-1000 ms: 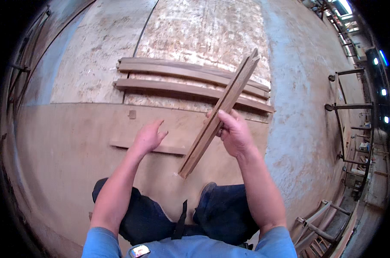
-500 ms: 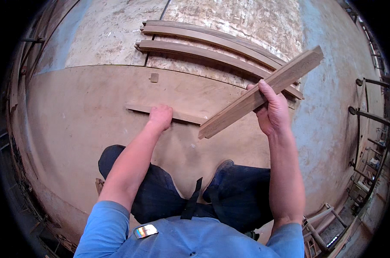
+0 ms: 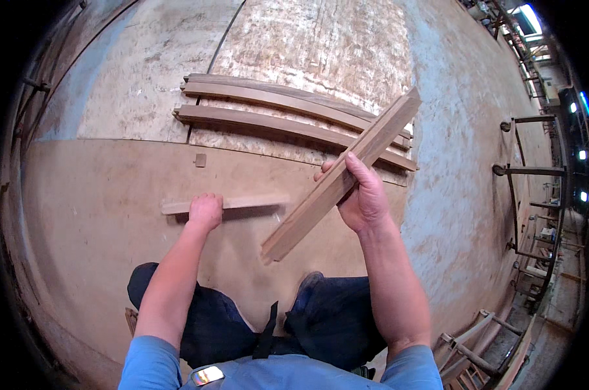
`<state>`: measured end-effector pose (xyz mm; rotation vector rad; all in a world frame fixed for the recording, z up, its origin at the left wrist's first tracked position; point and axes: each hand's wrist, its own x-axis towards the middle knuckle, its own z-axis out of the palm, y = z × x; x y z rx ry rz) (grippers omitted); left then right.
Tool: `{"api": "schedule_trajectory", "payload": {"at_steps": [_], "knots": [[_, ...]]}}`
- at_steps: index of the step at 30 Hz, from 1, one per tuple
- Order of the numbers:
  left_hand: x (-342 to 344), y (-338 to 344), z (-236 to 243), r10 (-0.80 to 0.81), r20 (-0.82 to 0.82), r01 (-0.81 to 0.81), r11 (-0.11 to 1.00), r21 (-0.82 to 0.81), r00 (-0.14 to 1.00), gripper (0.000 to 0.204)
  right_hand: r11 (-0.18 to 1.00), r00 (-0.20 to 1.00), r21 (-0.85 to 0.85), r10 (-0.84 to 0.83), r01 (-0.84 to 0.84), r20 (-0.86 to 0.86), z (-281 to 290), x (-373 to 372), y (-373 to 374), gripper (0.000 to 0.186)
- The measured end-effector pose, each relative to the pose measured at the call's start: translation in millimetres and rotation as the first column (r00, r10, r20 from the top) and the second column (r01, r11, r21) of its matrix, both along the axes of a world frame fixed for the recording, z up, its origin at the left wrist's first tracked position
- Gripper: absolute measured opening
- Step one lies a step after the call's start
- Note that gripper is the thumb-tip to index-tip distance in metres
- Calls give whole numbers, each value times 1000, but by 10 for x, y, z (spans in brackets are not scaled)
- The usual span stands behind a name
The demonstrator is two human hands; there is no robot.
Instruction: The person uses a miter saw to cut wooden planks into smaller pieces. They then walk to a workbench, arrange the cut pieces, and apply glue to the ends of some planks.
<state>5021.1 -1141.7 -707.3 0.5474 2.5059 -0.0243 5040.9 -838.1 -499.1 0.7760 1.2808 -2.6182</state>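
Observation:
My right hand is closed around a wide brown wooden board, thumb on top and fingers round the far side. It slants from my knees up to the far right, raised over the floor. My left hand grips a shorter, narrower wooden strip near its middle; the strip lies roughly level, with a shadow beneath it. Beyond both hands, several long wooden rails with shaped ends lie side by side. The right ends of these rails are partly covered by the wide board.
A small square wood block sits on the brown floor sheet. Farther off is a stained, whitish sheet. Dark metal frames with wheels stand along the right, and a wooden frame is at the lower right.
The view has shifted, so everything sits lower and further left. The strip in my left hand has tilted, its right end now higher and its broad face showing. The wide board stays in my right hand.

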Motion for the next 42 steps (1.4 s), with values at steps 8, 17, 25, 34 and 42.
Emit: {"api": "schedule_trajectory", "payload": {"at_steps": [8,17,25,34,42], "knots": [[-468,217,1032,320,615,-693,353,628,721,33,996,999,-81,23,-21,30,47,-24,-79,31],[-347,351,1416,-169,973,-975,-185,122,154,40,994,992,-27,112,-110,60,6,-8,-251,30],[-328,377,1517,-259,951,-974,-196,117,167,44,990,987,-22,141,-140,77,-18,-35,-374,33],[-360,406,1498,217,843,-831,-171,529,492,28,989,980,42,136,-144,145,-8,-40,-419,33],[-405,387,1640,316,793,-773,-219,596,521,30,985,977,42,163,-170,134,-45,-42,-451,28]]}}
